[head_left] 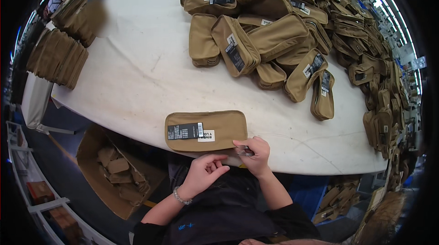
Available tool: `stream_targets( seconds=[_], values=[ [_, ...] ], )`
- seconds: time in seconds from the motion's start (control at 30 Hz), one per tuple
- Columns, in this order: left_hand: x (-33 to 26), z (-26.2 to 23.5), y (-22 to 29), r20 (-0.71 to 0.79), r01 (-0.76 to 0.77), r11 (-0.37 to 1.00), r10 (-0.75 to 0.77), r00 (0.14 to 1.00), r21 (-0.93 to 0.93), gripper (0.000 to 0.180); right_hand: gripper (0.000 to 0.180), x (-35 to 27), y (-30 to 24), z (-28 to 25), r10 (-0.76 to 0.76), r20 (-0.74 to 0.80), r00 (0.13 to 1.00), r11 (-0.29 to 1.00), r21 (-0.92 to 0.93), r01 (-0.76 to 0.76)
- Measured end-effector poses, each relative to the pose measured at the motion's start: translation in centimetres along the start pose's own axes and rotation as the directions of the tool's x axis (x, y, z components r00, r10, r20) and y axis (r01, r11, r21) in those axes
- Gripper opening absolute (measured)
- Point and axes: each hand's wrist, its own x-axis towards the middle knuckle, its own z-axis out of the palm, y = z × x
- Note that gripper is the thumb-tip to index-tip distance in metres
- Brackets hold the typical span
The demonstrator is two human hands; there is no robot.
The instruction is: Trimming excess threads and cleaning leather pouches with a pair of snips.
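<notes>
A tan zippered fabric pouch [206,124] lies flat at the table's near edge, with a dark printed tag and a small white label on its upper face. My right hand [257,153] is closed round small metal thread snips [245,151] at the pouch's near right corner. The fingers hide most of the tool. Just below the pouch's near edge is my left hand [206,175], its fingers loosely curled and its thumb apart. Nothing shows in it.
Many similar pouches [283,39] heap across the far right of the white table [132,71]. Stacked tan pouches [58,57] stand off its left side. Below left, a cardboard box [93,153] holds tan pieces. A blue bin [308,194] sits under the table at right.
</notes>
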Motion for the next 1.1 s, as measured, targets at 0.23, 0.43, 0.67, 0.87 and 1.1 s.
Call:
stream_targets(
  seconds=[0.23,0.43,0.67,0.87,1.1],
  values=[
    [1.5,-0.2,0.6,-0.06,0.087,0.847,-0.138,0.989,-0.524,0.033,0.025,0.2,-0.4,0.4,-0.151,-0.159,0.976,0.987,0.034,0.159],
    [2.0,-0.1,1.4,-0.017,0.196,0.863,-0.231,0.973,-0.465,0.028,0.022,-1.2,0.0,-0.6,-0.262,-0.056,0.964,0.96,-0.116,0.254],
    [1.6,0.1,1.4,-0.094,0.14,0.92,-0.186,0.978,-0.365,0.022,0.025,-1.7,-2.7,-2.2,0.298,0.049,0.953,0.934,0.191,-0.302],
    [1.3,0.6,1.6,-0.076,0.123,0.951,-0.151,0.986,-0.285,0.019,0.03,-0.9,-2.8,-4.0,0.296,0.019,0.955,0.95,0.094,-0.297],
    [0.8,0.7,0.6,-0.091,0.002,0.982,-0.019,0.996,-0.19,0.016,0.032,0.5,-4.1,-5.4,0.001,0.175,0.985,0.972,-0.233,0.041]
  ],
)
